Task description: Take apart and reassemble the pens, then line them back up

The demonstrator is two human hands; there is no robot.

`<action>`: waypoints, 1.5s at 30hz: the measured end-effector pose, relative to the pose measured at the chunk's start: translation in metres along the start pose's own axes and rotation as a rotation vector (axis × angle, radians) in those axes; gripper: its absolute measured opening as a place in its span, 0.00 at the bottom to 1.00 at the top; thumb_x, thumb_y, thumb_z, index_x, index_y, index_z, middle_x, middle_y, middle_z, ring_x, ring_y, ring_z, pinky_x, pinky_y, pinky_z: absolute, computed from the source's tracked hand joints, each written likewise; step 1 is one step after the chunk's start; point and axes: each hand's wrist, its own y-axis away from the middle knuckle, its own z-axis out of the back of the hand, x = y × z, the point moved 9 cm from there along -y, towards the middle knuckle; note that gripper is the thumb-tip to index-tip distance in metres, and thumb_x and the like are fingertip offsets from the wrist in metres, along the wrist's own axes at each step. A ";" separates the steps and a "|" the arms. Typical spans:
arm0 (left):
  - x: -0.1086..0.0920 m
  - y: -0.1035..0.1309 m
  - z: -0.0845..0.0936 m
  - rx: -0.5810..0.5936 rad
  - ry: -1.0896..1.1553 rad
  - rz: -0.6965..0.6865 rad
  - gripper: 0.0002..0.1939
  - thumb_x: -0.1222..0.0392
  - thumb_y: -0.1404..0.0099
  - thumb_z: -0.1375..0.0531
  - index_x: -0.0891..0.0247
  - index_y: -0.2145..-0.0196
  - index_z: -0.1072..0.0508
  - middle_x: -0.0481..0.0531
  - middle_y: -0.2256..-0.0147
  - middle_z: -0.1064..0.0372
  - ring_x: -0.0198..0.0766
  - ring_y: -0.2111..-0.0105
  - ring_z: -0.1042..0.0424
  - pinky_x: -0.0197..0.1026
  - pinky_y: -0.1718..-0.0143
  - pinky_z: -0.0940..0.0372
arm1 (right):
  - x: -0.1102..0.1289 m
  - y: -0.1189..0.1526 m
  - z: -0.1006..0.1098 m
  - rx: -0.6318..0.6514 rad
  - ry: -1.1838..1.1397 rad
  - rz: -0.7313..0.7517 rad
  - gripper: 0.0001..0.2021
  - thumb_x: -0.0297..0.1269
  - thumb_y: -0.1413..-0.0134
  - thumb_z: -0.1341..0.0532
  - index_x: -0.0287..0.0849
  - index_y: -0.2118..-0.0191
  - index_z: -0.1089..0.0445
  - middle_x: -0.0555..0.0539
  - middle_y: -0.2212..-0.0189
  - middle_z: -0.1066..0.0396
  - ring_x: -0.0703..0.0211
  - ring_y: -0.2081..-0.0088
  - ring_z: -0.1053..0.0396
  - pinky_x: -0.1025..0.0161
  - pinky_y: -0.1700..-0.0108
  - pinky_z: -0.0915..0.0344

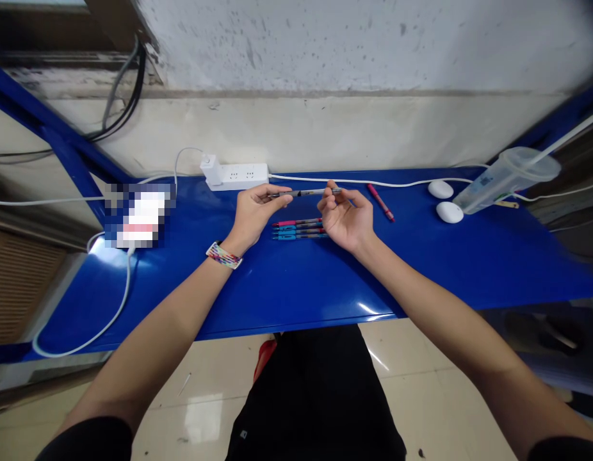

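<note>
A slim grey pen (306, 193) is held level above the blue shelf, spanning both hands. My left hand (254, 214) pinches its left end between thumb and fingers. At the other end, the fingertips of my right hand (347, 221) close on the pen, palm turned up. Below lie several pens (296, 230) side by side, with pink and light-blue ends at the left; my right hand hides their right ends. A red-pink pen (381, 203) rests apart, to the right of my right hand.
The blue shelf (277, 294) stands against a wall. A white power strip (243, 174) with a plugged-in charger sits at the back. A blurred-out lit device (140, 218) with a white cable lies left. Two white rounded objects (445, 200) and a tilted clear plastic cup (498, 179) are at right.
</note>
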 end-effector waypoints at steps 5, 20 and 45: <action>0.000 0.001 -0.001 0.002 -0.015 0.016 0.13 0.52 0.41 0.21 0.57 0.58 0.09 0.55 0.63 0.13 0.41 0.63 0.17 0.46 0.55 0.20 | 0.001 -0.001 -0.005 0.091 -0.022 -0.005 0.16 0.35 0.39 0.38 0.45 0.48 0.19 0.48 0.57 0.13 0.59 0.58 0.17 0.63 0.56 0.15; 0.000 0.000 0.000 0.002 -0.003 0.032 0.13 0.53 0.42 0.20 0.58 0.59 0.09 0.54 0.63 0.13 0.40 0.64 0.17 0.45 0.56 0.20 | -0.001 -0.002 -0.001 0.032 -0.068 -0.026 0.12 0.32 0.39 0.37 0.44 0.53 0.20 0.48 0.63 0.14 0.60 0.63 0.19 0.66 0.59 0.16; 0.002 -0.001 0.001 0.010 -0.019 0.022 0.13 0.51 0.41 0.20 0.57 0.60 0.09 0.54 0.62 0.13 0.41 0.65 0.18 0.47 0.55 0.20 | 0.000 -0.003 -0.002 0.089 -0.025 0.015 0.15 0.30 0.40 0.38 0.45 0.51 0.18 0.48 0.57 0.13 0.61 0.59 0.17 0.64 0.55 0.15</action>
